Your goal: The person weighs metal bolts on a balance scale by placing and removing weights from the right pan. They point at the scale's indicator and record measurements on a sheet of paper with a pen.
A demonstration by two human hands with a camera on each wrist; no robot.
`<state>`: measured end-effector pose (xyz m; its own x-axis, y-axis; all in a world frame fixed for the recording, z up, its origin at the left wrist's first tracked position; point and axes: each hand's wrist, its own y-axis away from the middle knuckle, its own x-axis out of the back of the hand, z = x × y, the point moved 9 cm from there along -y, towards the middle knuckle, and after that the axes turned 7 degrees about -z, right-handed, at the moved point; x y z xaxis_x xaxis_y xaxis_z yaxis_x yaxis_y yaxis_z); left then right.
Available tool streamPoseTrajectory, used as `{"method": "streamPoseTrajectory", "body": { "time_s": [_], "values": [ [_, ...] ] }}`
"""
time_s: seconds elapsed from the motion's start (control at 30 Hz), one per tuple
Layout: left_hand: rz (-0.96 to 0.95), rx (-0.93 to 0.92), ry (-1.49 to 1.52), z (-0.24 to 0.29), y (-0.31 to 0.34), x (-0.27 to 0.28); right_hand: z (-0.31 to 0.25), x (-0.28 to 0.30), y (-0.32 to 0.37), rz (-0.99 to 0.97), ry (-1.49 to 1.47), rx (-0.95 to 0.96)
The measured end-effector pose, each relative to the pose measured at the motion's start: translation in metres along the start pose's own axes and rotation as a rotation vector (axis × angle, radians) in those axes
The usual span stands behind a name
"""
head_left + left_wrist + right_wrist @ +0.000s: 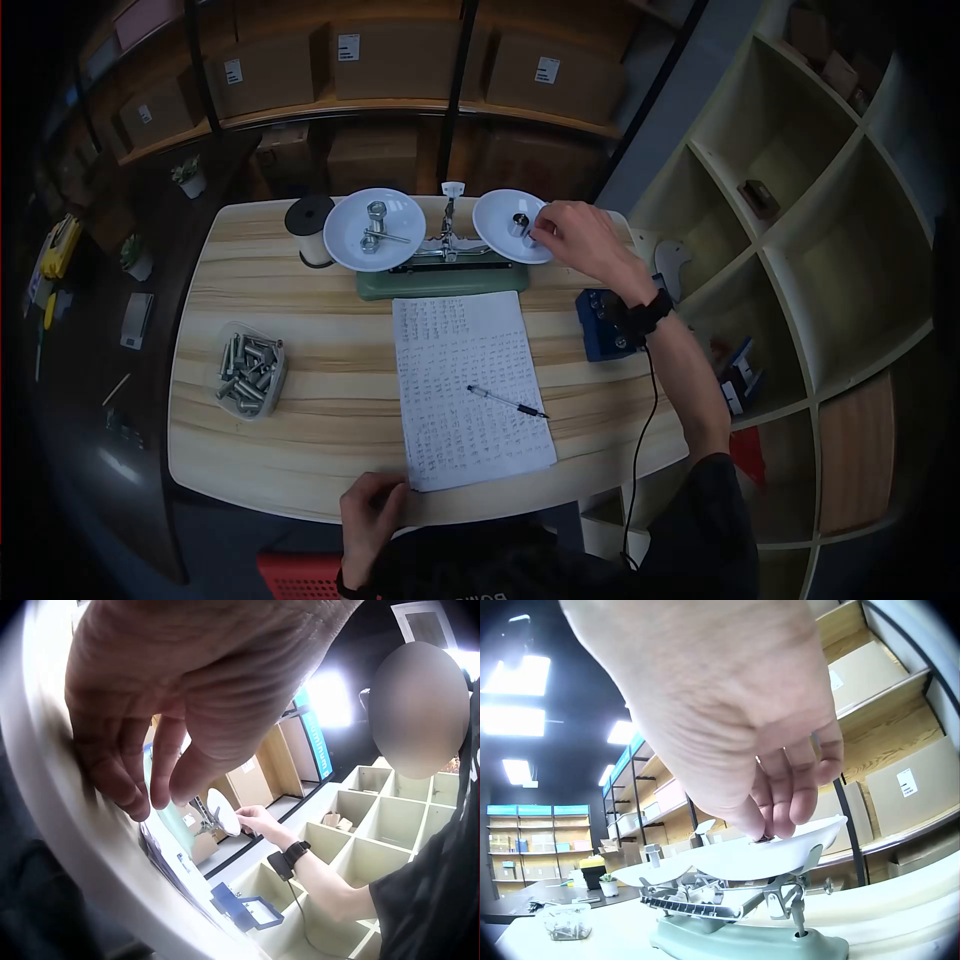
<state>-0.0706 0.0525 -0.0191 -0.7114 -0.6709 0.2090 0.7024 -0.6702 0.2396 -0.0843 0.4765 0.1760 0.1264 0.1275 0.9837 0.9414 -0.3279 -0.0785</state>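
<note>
A green balance scale (440,280) stands at the back of the table with two white pans. Its left pan (345,250) carries several steel bolts (376,222) with nuts. In the right pan (490,215) sits a small shiny metal weight (520,222). My right hand (590,240) reaches over that pan's right rim, thumb and fingertips pinching a small metal weight low in the pan; the fingers mostly hide it in the right wrist view. My left hand (370,515) rests at the table's front edge, fingers loosely bent, beside the lower corner of a handwritten sheet (460,350).
A pen (505,401) lies across the sheet. To the left is a clear tub of bolts (250,372); a spool (310,235) stands beside the left pan. Under my right forearm sits a blue box (600,330). A cable (650,400) hangs from the right wrist. Cubby shelves (780,240) flank the right side.
</note>
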Motion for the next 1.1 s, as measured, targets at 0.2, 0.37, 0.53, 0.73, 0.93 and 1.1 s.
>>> {"method": "streamPoseTrajectory", "body": {
  "time_s": [0.2, 0.37, 0.53, 0.73, 0.93, 1.1],
  "values": [
    [0.002, -0.028, -0.029, 0.001, -0.004, -0.001, -0.004, 0.011, 0.003, 0.044, -0.004, 0.030],
    [0.021, -0.032, -0.064, 0.000, -0.005, 0.000, -0.005, 0.012, 0.005, 0.045, 0.058, 0.052],
    [0.030, -0.031, -0.082, 0.001, -0.005, 0.000, 0.001, 0.034, 0.023, 0.124, 0.017, 0.028],
    [0.021, 0.004, -0.065, -0.007, -0.006, 0.003, 0.033, 0.045, 0.088, 0.200, -0.019, -0.081],
    [-0.020, 0.008, -0.055, -0.002, -0.011, -0.002, 0.076, -0.025, 0.141, 0.024, 0.006, -0.182],
    [-0.036, 0.033, -0.075, -0.001, -0.011, -0.001, 0.090, -0.054, 0.155, 0.018, 0.027, -0.194]
  ]
}}
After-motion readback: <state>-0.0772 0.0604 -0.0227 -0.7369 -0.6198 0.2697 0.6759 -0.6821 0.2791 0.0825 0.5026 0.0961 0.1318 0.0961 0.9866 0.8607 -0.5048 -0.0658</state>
